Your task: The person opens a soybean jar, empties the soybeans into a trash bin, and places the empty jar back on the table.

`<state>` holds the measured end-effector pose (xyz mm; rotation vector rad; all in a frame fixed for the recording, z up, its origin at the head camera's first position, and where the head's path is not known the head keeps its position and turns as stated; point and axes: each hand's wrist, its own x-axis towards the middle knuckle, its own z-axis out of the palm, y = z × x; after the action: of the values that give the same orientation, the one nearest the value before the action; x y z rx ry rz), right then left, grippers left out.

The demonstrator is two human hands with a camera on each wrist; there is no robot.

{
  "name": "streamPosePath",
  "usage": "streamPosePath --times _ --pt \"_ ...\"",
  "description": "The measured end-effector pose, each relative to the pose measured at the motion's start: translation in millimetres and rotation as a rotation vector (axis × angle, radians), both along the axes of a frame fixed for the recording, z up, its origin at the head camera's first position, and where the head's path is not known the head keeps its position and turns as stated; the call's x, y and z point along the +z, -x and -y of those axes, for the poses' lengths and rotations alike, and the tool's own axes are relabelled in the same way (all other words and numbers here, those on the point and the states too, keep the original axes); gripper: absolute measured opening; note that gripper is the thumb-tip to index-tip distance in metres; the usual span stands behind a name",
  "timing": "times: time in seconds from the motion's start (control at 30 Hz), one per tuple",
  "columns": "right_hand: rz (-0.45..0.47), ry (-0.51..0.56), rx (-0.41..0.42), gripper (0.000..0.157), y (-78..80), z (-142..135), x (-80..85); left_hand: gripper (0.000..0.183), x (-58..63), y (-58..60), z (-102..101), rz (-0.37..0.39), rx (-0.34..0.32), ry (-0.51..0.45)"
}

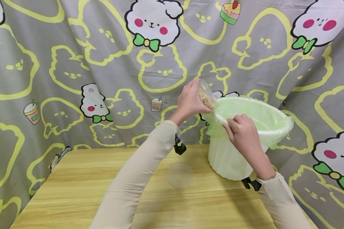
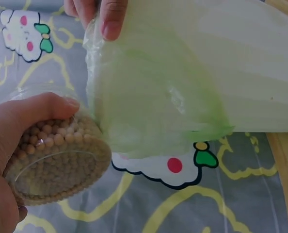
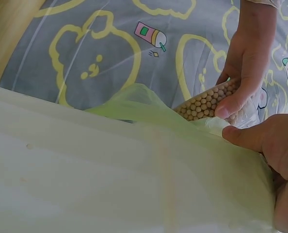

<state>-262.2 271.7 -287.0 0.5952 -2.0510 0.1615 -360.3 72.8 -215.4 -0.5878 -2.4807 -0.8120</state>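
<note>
My left hand [image 1: 190,100] grips a clear plastic jar [image 1: 205,97] holding many small round beige balls. The jar is tilted beside the left rim of a pale bin [image 1: 227,156], and its base with the balls against it faces the left wrist view. A thin green plastic bag [image 1: 242,109] lines the bin and folds over its rim. On the near rim, my right hand [image 1: 243,132] pinches the bag's edge, with the thumb outside in the right wrist view. The jar's mouth is not clearly seen, nor is the bin's bottom.
A clear round disc [image 1: 180,175], like a lid, lies flat on the wooden table [image 1: 103,178] left of the bin. Behind the table hangs a grey curtain [image 1: 117,73] with cartoon prints, close to the bin's far side.
</note>
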Motion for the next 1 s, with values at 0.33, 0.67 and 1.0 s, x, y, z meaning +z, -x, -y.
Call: streamPosePath --times 0.33,0.67,1.0 --pt "-0.007 -0.003 0.002 0.016 0.1 0.6 0.8 0.124 6.7 -2.3 -6.5 -0.02 -0.032 -0.007" --pt "-0.011 -0.007 -0.011 0.016 -0.4 0.2 -0.1 0.128 6.3 -3.3 -6.0 -0.062 -0.04 0.035" --pt "-0.034 -0.013 0.0 0.016 0.3 0.0 -1.8 0.127 6.9 -3.3 -9.3 -0.088 -0.026 0.06"
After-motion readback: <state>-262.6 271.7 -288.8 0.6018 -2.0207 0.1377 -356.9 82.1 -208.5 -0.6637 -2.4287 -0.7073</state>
